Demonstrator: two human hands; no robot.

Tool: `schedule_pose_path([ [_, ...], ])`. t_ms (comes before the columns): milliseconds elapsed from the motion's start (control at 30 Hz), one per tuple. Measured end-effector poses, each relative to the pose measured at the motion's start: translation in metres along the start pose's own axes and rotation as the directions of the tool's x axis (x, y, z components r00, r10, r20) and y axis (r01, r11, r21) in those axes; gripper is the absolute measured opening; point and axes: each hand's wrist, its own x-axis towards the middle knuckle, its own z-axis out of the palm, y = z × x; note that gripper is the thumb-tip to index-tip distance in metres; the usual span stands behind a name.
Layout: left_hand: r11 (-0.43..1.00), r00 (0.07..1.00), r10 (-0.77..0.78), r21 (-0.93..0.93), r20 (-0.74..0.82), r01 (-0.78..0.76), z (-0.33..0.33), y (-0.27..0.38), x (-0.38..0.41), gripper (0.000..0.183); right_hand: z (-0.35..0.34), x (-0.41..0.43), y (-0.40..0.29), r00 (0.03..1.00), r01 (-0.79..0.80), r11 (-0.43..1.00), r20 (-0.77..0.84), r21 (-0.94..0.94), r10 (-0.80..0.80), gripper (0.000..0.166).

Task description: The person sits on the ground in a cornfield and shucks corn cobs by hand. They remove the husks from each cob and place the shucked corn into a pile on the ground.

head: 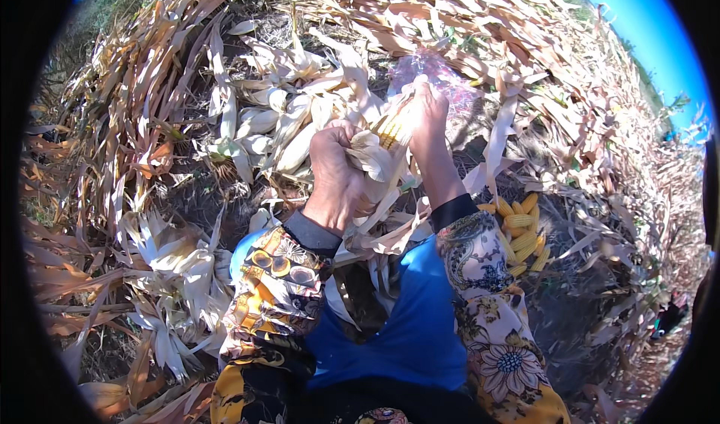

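Between my two hands is a partly husked ear of corn (391, 131), its yellow kernels showing through an opening in the pale husk. My left hand (337, 168) is closed around the loosened husk (371, 155) at the lower left of the ear. Higher up, my right hand (428, 112) grips the husk near the ear's upper end, fingers pinched together. The right hand hides part of the ear. Dry husk strips hang below both hands, above my blue-clad legs (394, 334).
Unhusked ears (295, 126) lie piled beyond my left hand. Bare yellow cobs (520, 233) are heaped right of my right forearm. Stripped husks (180, 272) lie at left. A clear plastic bag with reddish markings (458, 86) rests behind my right hand. Dry cornstalks (540, 47) surround the spot.
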Motion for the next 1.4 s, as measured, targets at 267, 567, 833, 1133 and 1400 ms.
schedule_pose_path([
  [267,0.994,0.989,0.043,-0.094,-0.140,-0.057,0.010,0.027,0.002,0.012,0.036,-0.077,0.002,0.916,0.397,0.815,0.229,-0.422,-0.328,0.043],
  [567,0.982,0.925,0.019,0.165,0.379,-0.088,-0.007,0.015,0.000,0.022,0.005,-0.017,0.004,0.709,0.616,0.164,0.452,-0.770,-0.541,0.013],
  [833,0.762,0.824,-0.348,0.647,0.448,-0.030,-0.007,0.026,-0.054,0.014,-0.027,0.018,-0.013,0.971,-0.072,0.996,-0.229,-0.044,0.060,0.024],
  [1133,0.306,0.705,-0.612,0.929,0.358,-0.207,-0.038,0.049,-0.103,0.013,-0.038,0.029,-0.014,0.936,0.031,0.909,-0.306,-0.415,-0.172,0.039],
  [1400,0.385,0.880,-0.327,0.899,0.345,-0.209,0.010,0.052,-0.066,0.062,0.010,-0.019,-0.036,0.961,0.198,0.717,-0.013,-0.668,-0.277,0.045],
])
